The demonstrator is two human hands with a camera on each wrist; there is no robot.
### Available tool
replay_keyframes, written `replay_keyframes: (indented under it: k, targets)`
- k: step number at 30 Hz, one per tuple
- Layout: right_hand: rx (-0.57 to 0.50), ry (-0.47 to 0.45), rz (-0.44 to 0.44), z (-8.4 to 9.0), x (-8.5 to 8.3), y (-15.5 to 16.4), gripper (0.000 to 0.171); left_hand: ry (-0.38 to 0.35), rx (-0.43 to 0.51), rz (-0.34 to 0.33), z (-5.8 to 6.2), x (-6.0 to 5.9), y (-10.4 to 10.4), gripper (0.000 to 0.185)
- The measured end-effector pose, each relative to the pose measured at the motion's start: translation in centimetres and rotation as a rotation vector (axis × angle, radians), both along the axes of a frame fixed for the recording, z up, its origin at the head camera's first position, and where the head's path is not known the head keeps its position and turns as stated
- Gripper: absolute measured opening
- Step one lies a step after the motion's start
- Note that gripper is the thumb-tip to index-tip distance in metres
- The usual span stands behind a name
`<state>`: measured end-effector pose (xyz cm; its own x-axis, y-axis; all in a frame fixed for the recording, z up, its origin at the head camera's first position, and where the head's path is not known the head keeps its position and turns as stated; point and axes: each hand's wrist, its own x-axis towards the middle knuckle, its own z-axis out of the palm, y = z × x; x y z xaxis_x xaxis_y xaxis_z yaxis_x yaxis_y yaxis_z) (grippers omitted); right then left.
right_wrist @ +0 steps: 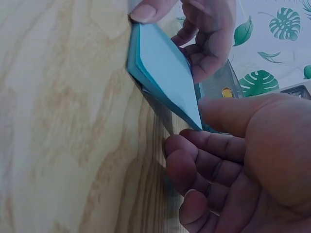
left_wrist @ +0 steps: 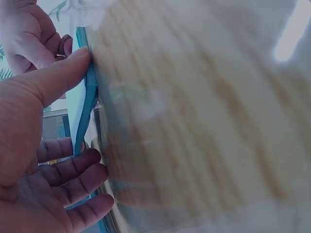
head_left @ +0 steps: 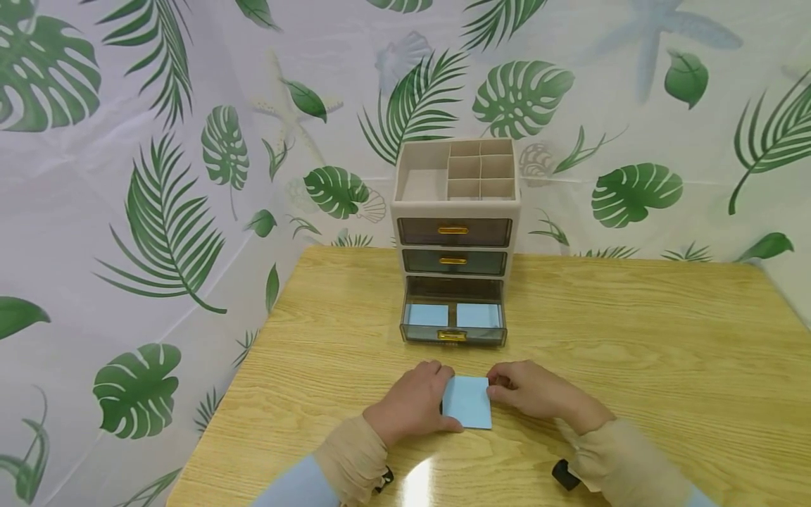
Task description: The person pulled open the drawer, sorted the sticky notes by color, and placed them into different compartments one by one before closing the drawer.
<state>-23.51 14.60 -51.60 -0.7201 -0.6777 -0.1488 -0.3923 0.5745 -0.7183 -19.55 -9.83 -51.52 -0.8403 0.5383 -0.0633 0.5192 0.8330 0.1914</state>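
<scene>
1. Two beige sleeves at the bottom edge of the head view, wrists on the counter (head_left: 633,317), light wood-grain, glossy
2. Blue pad of square paper sheets (head_left: 467,402) lies flat on the counter between both hands, thin stack, soft matte, near edge lifted a bit in the right wrist view
3. Left hand (head_left: 413,403) grip: thumb on the pad's left edge, fingers curled just beside it; right hand (head_left: 531,389) grip pinches the right edge; both equally near
4. Beyond the pad, a beige plastic drawer organizer (head_left: 455,243); bottom drawer (head_left: 453,325) pulled open toward the hands, two blue pads inside, gold handles, smoky clear fronts
5. Leaf-print curtain (head_left: 158,176) behind
</scene>
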Motion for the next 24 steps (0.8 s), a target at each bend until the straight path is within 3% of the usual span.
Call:
replay_keyframes:
  k: [8,13,19,22,24]
  targets:
    - [-0.013,0.020,-0.028,0.2,0.4,-0.5,0.010,0.011,0.015,-0.040,0.1,0.2,0.1,0.081]
    - [-0.104,-0.019,-0.053,0.6,0.9,-0.7,0.010,0.001,0.073,-0.032,0.0,0.2,0.0,0.082]
    - [-0.232,0.025,-0.056,2.0,1.8,-0.5,0.007,-0.093,0.298,0.053,-0.1,-0.1,-0.5,0.082]
    - [-0.285,0.084,-0.083,2.6,2.1,-0.3,0.007,-0.124,0.440,0.101,0.1,-0.2,-0.7,0.066]
    - [-0.317,0.123,-0.104,3.0,2.3,-0.2,0.004,-0.134,0.526,0.104,0.4,-0.2,-0.8,0.045]
